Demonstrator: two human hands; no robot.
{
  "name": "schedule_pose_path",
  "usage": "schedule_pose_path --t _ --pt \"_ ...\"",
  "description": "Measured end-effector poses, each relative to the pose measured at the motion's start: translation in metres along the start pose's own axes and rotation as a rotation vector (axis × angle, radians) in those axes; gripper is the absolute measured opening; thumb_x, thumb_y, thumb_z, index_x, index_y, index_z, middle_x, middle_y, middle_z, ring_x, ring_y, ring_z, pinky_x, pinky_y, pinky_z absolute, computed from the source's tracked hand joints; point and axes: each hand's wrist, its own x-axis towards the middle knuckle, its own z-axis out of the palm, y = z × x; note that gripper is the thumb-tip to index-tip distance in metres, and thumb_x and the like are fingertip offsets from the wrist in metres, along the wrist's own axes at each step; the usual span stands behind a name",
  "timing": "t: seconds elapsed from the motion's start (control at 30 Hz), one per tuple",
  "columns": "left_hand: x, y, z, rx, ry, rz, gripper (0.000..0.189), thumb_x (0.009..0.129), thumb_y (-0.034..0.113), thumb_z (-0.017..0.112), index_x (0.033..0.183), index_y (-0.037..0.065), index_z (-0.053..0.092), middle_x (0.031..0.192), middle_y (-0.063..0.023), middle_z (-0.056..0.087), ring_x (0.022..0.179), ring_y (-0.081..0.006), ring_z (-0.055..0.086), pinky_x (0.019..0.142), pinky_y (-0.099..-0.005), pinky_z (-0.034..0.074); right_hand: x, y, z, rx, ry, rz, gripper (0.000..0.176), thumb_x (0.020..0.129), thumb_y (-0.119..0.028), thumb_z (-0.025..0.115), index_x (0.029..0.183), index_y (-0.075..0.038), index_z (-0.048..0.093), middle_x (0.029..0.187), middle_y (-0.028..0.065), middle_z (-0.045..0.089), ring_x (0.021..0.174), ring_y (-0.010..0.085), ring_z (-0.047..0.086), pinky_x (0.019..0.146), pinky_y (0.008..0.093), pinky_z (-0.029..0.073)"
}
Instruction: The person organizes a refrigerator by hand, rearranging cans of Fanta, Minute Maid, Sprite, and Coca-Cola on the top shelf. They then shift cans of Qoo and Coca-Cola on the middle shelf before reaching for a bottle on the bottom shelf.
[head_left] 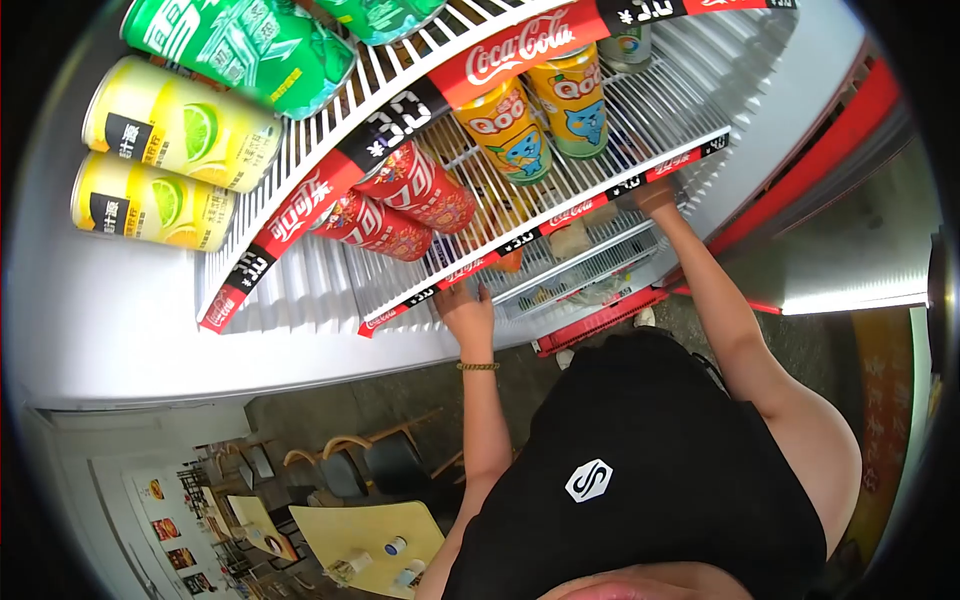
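Observation:
My left hand [467,312], with a beaded bracelet [478,366] on its wrist, is at the front rail [520,243] of a wire shelf in a drinks fridge. Its thumb shows, but the rail hides the other fingers. My right hand [656,197] is just under the right part of the same rail, its fingers mostly hidden; I cannot tell what either hand grips. On the shelf above, red cans [425,190] stand to the left and orange Qoo cans [503,132] farther right. A block-shaped tan item [570,242] sits lower down between my hands.
Yellow lime-drink cans [185,125] and green cans [240,50] fill the upper left. The red-edged fridge door [830,160] stands open at right. Below left are a yellow table [370,530] with small items and dark chairs [395,465].

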Motion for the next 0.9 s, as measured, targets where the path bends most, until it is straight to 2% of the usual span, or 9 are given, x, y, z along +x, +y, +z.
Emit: schedule_pose_path --t 0.23,0.33,0.4,0.5,0.57,0.6,0.67,0.73,0.9 --pt "0.002 0.004 0.000 0.104 -0.007 -0.010 0.076 0.075 0.017 0.084 0.143 0.002 0.055 0.145 -0.0311 0.050 0.136 -0.0518 0.046 0.118 -0.0597 0.038 -0.003 0.006 -0.007 0.047 0.003 0.063 0.053 0.090 -0.016 0.080 0.139 -0.005 0.064 0.119 0.0116 0.074 0.107 0.0203 0.069 0.092 0.0367 0.055" --pt "0.006 0.006 0.004 0.131 -0.041 -0.081 0.077 0.074 0.017 0.083 0.144 0.003 0.054 0.147 -0.0316 0.048 0.136 -0.0512 0.045 0.118 -0.0613 0.037 -0.006 0.000 -0.007 0.143 0.029 0.136 0.038 0.089 -0.017 0.081 0.124 -0.005 0.070 0.117 0.0133 0.074 0.110 0.0260 0.070 0.095 0.0393 0.055" --pt "0.008 0.001 0.001 0.122 0.042 0.024 0.069 0.072 0.015 0.082 0.137 0.003 0.061 0.139 -0.0323 0.056 0.130 -0.0522 0.051 0.114 -0.0609 0.040 -0.006 -0.003 -0.008 0.185 0.027 0.160 0.034 0.089 -0.018 0.081 0.119 -0.005 0.072 0.118 0.0142 0.073 0.112 0.0278 0.070 0.096 0.0402 0.055" --pt "0.012 0.005 -0.024 -0.141 0.083 -0.018 0.057 0.075 0.011 0.080 0.129 -0.001 0.066 0.124 -0.0271 0.067 0.118 -0.0443 0.062 0.108 -0.0546 0.046 -0.007 -0.007 -0.007 0.336 0.073 0.231 0.037 0.088 -0.018 0.081 0.121 -0.005 0.071 0.122 0.0146 0.073 0.114 0.0280 0.070 0.099 0.0397 0.055" --pt "0.010 0.018 -0.048 -0.652 0.144 -0.330 0.044 0.082 0.005 0.074 0.124 -0.007 0.067 0.113 -0.0190 0.072 0.105 -0.0298 0.067 0.094 -0.0424 0.053 -0.008 -0.015 -0.013 0.384 0.054 0.285 0.040 0.088 -0.017 0.082 0.124 -0.005 0.071 0.123 0.0149 0.072 0.118 0.0275 0.069 0.101 0.0388 0.054" --pt "0.009 0.023 -0.056 -0.650 0.134 -0.320 0.044 0.082 0.005 0.074 0.124 -0.007 0.067 0.113 -0.0190 0.072 0.105 -0.0298 0.067 0.094 -0.0424 0.053 -0.007 -0.018 -0.011 0.442 0.112 0.255 0.039 0.088 -0.016 0.081 0.124 -0.006 0.071 0.123 0.0149 0.072 0.116 0.0274 0.070 0.101 0.0385 0.054" --pt "0.003 0.032 -0.064 -0.898 0.136 -0.475 0.040 0.089 0.000 0.067 0.126 -0.011 0.064 0.116 -0.0135 0.070 0.100 -0.0173 0.064 0.083 -0.0319 0.054 -0.007 -0.015 -0.008 0.462 0.123 0.238 0.038 0.089 -0.015 0.080 0.124 -0.005 0.071 0.121 0.0145 0.073 0.114 0.0274 0.070 0.101 0.0385 0.054" --pt "-0.007 0.051 -0.061 -0.831 0.081 -0.524 0.037 0.092 0.003 0.067 0.128 -0.009 0.065 0.114 -0.0117 0.069 0.095 -0.0145 0.064 0.076 -0.0294 0.055 -0.007 -0.015 -0.010 0.464 0.104 0.239 0.037 0.089 -0.015 0.080 0.124 -0.005 0.071 0.120 0.0140 0.073 0.114 0.0270 0.070 0.100 0.0384 0.054" --pt "-0.002 0.116 -0.019 -0.604 0.142 0.015 0.040 0.093 0.007 0.074 0.131 -0.005 0.066 0.108 -0.0068 0.072 0.083 -0.0125 0.064 0.072 -0.0273 0.054 -0.003 -0.018 -0.016 0.410 0.050 0.303 0.035 0.089 -0.018 0.081 0.121 -0.006 0.072 0.117 0.0144 0.074 0.111 0.0289 0.071 0.098 0.0398 0.054"
